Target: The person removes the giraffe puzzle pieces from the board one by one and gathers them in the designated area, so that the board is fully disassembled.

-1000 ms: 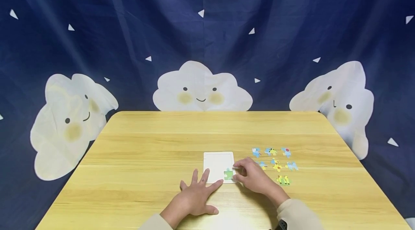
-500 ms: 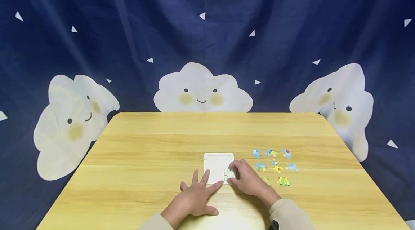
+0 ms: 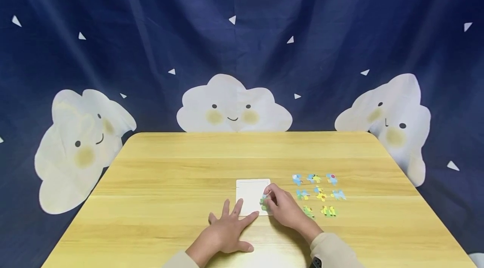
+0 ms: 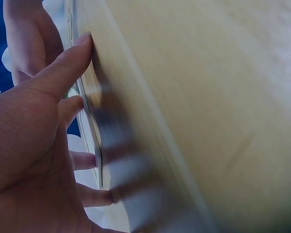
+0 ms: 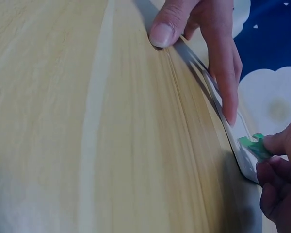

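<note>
A white puzzle tray (image 3: 249, 194) lies near the middle of the table. My right hand (image 3: 284, 208) is over its near right corner, pinching a green jigsaw piece (image 5: 254, 146) between thumb and fingers. In the head view those fingers cover part of the piece, which looks tilted. My left hand (image 3: 227, 231) is spread flat at the tray's near left side, with fingertips on its edge (image 4: 99, 167). The left thumb points right along the tabletop.
Right of the tray, several loose jigsaw pieces (image 3: 320, 194) in blue, yellow and green lie in rough rows on the wooden table (image 3: 170, 175). A dark blue curtain (image 3: 234, 41) with white clouds hangs behind the table's far edge.
My right hand has moved left from the tray's right edge onto the green piece in the corner and now pinches it. My left hand has stayed in place.
</note>
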Demonstrator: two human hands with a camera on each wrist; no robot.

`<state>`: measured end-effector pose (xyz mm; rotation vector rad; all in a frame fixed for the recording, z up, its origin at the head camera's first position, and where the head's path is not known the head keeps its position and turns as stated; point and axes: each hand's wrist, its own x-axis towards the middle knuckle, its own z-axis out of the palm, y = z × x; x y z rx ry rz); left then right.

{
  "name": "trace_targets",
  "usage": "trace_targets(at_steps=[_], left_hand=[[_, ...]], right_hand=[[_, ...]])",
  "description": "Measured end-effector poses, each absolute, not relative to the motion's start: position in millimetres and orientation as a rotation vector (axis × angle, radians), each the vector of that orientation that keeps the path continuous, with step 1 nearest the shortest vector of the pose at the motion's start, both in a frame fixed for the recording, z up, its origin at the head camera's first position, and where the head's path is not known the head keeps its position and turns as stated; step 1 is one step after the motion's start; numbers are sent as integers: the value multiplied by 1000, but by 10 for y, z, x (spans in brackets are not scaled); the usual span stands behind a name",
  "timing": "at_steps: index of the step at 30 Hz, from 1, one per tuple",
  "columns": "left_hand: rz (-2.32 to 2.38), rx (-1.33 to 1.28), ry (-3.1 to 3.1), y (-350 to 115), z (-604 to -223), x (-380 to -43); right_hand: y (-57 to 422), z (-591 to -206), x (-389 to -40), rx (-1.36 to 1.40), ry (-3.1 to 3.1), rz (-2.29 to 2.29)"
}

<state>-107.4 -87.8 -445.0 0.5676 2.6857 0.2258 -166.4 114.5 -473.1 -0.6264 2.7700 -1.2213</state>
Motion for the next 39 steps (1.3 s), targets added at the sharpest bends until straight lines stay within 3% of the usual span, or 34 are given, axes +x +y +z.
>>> trace_targets(at_steps=[8, 27, 39], left_hand=[[241, 567, 2686, -879, -4456, -1077], [246, 576, 2684, -877, -4443, -1072], [232, 559, 2694, -866, -4461, -1078]], right_hand=[[1412, -4682, -1652, -458, 2748, -1344], [2758, -4564, -1410, 17, 2890, -1187], [2967, -4700, -1437, 82, 2938, -954]])
